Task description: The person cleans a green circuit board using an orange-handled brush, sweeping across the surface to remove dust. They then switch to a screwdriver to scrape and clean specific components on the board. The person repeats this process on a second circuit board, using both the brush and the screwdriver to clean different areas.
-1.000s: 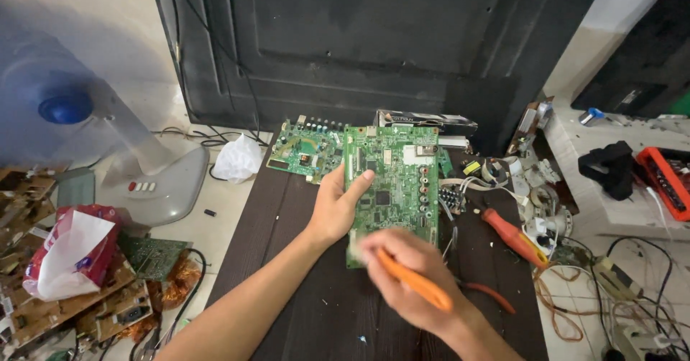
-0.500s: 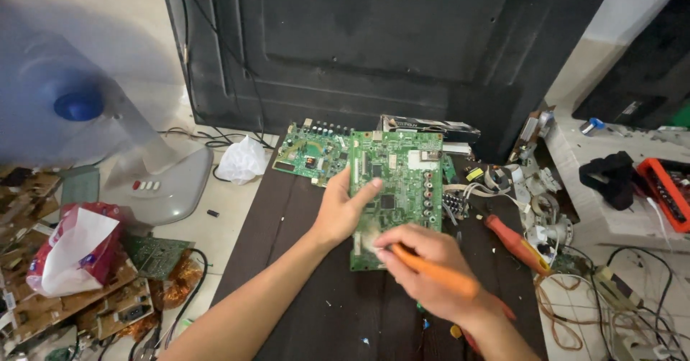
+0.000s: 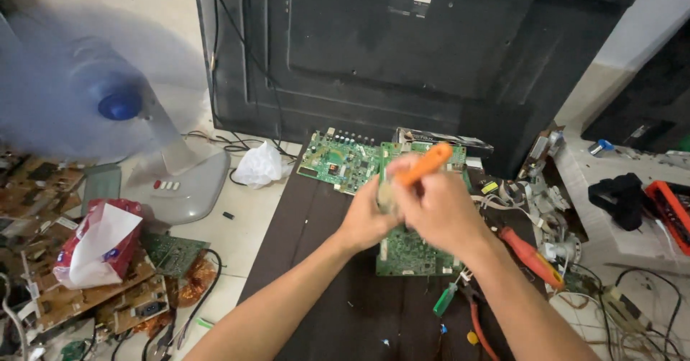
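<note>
Green circuit board (image 3: 417, 249), 1 item, flat on the dark desk (image 3: 316, 275), directly under both hands; a 2nd green board (image 3: 338, 161) lies just behind it, touching or overlapping.

Right hand (image 3: 438, 210): closed around an orange-handled tool (image 3: 424, 165), handle tilted up and away; the tip is hidden behind the fingers.

Left hand (image 3: 366, 217): curled against the right hand above the board; whether it grips anything, I cannot tell.

Step in hand, by my judgement: working the tool on the board, mid-job. Next move calls for a steady board and a well-seated tip, since the hands hide the contact point.

Nearby: red-handled screwdriver (image 3: 532, 257) to the right, small green-handled one (image 3: 445, 300) just below the board, blue fan (image 3: 118, 106) spinning at left, black TV back (image 3: 402, 44) upright behind.
</note>
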